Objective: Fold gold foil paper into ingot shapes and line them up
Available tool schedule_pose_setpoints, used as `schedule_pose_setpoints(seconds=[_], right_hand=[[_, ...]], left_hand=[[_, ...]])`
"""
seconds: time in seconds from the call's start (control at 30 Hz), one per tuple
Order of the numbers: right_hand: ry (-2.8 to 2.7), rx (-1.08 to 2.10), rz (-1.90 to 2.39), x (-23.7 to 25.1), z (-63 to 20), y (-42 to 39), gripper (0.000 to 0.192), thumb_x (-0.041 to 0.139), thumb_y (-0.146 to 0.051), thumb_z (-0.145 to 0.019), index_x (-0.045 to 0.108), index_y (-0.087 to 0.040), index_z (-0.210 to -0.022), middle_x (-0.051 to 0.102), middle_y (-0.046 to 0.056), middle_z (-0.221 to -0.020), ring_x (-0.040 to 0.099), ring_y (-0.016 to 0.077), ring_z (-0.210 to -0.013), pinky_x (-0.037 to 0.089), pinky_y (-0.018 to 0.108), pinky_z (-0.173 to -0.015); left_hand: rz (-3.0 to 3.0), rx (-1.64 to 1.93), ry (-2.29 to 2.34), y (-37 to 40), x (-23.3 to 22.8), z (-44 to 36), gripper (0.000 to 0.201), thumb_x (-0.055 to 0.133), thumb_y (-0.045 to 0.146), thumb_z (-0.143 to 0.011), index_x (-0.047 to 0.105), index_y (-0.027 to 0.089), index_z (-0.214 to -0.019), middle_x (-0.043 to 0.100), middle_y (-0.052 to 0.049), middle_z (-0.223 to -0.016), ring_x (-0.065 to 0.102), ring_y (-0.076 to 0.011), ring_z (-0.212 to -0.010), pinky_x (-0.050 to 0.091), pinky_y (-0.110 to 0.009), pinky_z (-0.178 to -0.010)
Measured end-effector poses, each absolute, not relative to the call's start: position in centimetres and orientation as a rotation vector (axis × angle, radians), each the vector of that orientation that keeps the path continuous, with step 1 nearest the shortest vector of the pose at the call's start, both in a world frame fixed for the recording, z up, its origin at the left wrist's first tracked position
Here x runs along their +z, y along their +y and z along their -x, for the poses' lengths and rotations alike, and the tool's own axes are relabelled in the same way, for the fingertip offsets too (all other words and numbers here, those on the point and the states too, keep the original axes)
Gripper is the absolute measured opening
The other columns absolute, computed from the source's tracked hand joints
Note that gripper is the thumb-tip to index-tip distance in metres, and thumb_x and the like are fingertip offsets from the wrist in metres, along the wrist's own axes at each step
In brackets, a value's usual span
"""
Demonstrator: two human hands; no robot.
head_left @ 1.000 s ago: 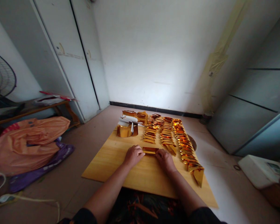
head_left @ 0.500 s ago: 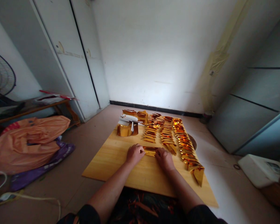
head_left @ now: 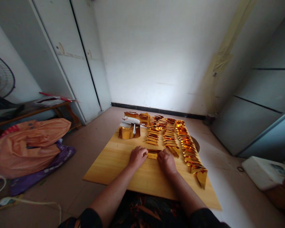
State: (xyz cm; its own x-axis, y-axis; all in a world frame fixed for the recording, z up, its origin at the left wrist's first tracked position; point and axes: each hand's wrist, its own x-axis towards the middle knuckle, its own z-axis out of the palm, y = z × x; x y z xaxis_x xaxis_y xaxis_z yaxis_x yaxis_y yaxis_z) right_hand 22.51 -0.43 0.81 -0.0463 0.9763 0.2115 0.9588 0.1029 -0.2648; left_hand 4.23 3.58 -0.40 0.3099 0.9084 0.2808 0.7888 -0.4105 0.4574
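Between my hands, near the middle of the wooden board [head_left: 109, 164], a strip of folded gold foil paper [head_left: 153, 155] lies crosswise. My left hand [head_left: 139, 155] grips its left end with curled fingers. At the right end, my right hand [head_left: 165, 159] pinches the same sheet. Just beyond, folded gold foil pieces stand in overlapping rows: a short row [head_left: 152, 136], a middle row [head_left: 170, 134] and a long row [head_left: 190, 148] down the right side. A curved stack of gold sheets [head_left: 127, 132] sits at the back left, with a white packet [head_left: 130, 120] on top.
An orange bag [head_left: 30, 145] and a purple bag [head_left: 42, 169] lie on the floor at left, near a cable [head_left: 38, 201]. A fan [head_left: 1, 74] stands by a low wooden bench [head_left: 72, 112]. A white box [head_left: 263, 172] is on the right.
Both hands stay at the foil strip's ends. My right hand has shifted very slightly left and up; the view has moved a little. Nothing has been let go.
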Motion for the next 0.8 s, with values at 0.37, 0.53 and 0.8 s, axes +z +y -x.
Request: schedule_pose_setpoints(seconds=[0.37, 0.53, 0.8], right_hand=[[-1.980, 0.240, 2.244, 2.3, -21.1, 0.3, 0.019, 0.048, -0.029, -0.086, 0.064, -0.019, -0.091, 0.069, 0.008, -0.092, 0.065, 0.0197, -0.083, 0.040, 0.026, -0.067], [-1.939, 0.202, 2.261, 2.7, -20.2, -0.2, 0.034, 0.057, -0.049, -0.079, 0.061, -0.018, -0.091, 0.067, 0.010, -0.096, 0.064, 0.0237, -0.088, 0.042, 0.031, -0.074], [-1.908, 0.311, 2.295, 3.3, -20.2, 0.0, 0.031, 0.059, -0.046, -0.077, 0.061, -0.019, -0.093, 0.067, 0.009, -0.098, 0.064, 0.0239, -0.089, 0.041, 0.032, -0.072]], left_hand=[[-2.375, 0.506, 1.646, 3.3, 0.4, -5.2, 0.012, 0.054, 0.015, -0.080, 0.064, 0.021, -0.079, 0.069, -0.002, -0.087, 0.059, -0.0188, -0.090, 0.037, -0.031, -0.079], [-2.342, 0.490, 1.723, 3.0, 0.8, -5.8, 0.015, 0.061, 0.034, -0.080, 0.062, 0.020, -0.076, 0.069, -0.003, -0.083, 0.060, -0.0209, -0.089, 0.037, -0.033, -0.078], [-2.295, 0.458, 1.770, 3.1, 0.9, -5.9, 0.016, 0.067, 0.036, -0.075, 0.062, 0.021, -0.075, 0.069, -0.002, -0.084, 0.060, -0.0208, -0.089, 0.036, -0.033, -0.076]])
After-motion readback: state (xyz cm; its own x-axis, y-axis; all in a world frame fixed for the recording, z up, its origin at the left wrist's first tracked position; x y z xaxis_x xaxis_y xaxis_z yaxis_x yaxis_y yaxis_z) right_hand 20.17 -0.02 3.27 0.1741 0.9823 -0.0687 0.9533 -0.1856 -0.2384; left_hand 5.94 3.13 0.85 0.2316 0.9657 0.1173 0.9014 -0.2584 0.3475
